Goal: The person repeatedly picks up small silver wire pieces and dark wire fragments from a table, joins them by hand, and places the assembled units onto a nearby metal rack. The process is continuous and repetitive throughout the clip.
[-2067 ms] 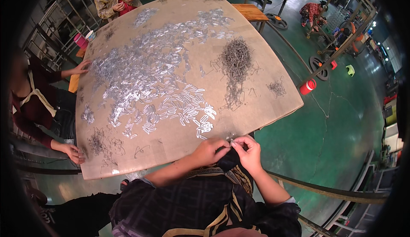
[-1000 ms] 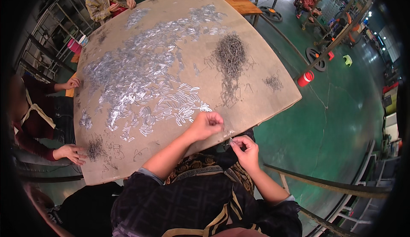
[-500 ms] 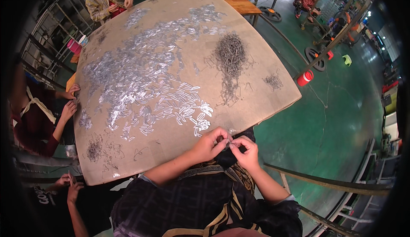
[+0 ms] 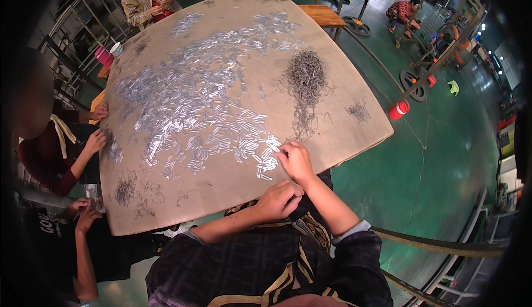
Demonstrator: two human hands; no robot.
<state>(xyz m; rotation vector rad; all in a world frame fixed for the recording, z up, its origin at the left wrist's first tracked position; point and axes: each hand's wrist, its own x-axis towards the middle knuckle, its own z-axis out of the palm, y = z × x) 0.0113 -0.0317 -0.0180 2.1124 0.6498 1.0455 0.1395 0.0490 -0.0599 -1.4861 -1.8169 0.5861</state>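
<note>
Many small, shiny silver oblong pieces [image 4: 194,80] lie spread over the brown-covered table [image 4: 233,191]. A looser cluster of these silver oblong pieces [image 4: 267,163] lies near the front edge. My right hand [image 4: 296,162] is over the table beside that cluster, its fingers curled down at the nearest pieces; whatever is at the fingertips is hidden. My left hand [image 4: 280,200] is closed at the table's front edge, thumb against the fingers, and anything in it is too small to make out. Beyond my right hand is a dark heap of thin bent wire pieces [image 4: 306,77].
Smaller wire clusters lie at the right [image 4: 358,112] and near left [image 4: 126,191]. Co-workers' hands [image 4: 97,141] are at the left edge; another person [image 4: 148,0] sits at the far side. A wooden bench [image 4: 321,15] and a red container [image 4: 398,110] stand beyond the right edge.
My hands were together at the front edge, fingertips meeting. The right hand has moved forward and left to the silver pieces; the left has stayed near the edge, slightly lower.
</note>
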